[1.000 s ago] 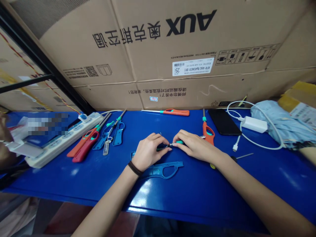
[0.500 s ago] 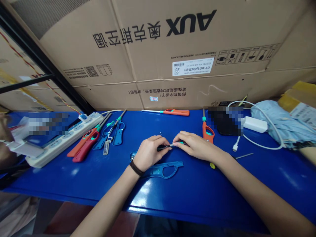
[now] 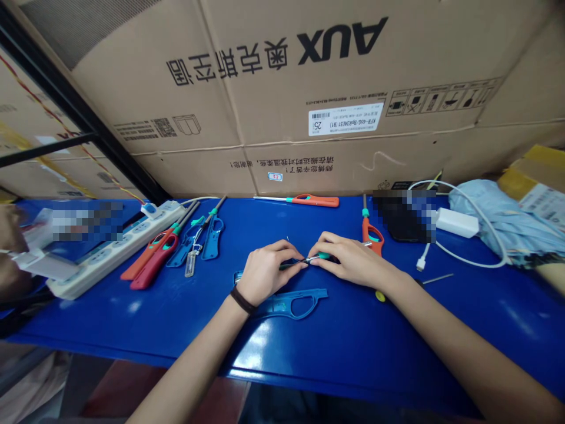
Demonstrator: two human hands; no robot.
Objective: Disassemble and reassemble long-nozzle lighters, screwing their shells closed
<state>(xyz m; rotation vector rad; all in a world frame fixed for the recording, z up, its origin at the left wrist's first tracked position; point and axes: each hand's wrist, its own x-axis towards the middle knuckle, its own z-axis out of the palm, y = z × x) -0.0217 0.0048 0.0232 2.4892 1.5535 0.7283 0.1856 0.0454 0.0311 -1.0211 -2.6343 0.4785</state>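
My left hand [image 3: 270, 268] is closed, pinching a thin dark end of a lighter's inner part between thumb and forefinger. Meeting it fingertip to fingertip, my right hand [image 3: 346, 254] pinches the same part near its silvery section; a green piece [image 3: 325, 256] shows under the fingers. How the pieces join is hidden. Below lies a blue lighter shell half [image 3: 304, 306], its trigger hole to the right. Another blue piece [image 3: 238, 275] is mostly covered by my left hand. An orange gas lighter [image 3: 374, 233] lies just beyond my right hand.
Red and orange lighters [image 3: 152, 259] and an opened blue lighter [image 3: 212, 238] lie by a white power strip [image 3: 110, 253]. Another orange lighter [image 3: 315, 201] is against the cardboard box [image 3: 273, 118]. A white charger [image 3: 457, 222] with cable, a thin rod [image 3: 436, 278] and a yellow disc [image 3: 380, 296] are right.
The fingertips of both hands have shifted slightly on the part. More of its green piece and silvery section now shows. The lighters and shell half have not moved.
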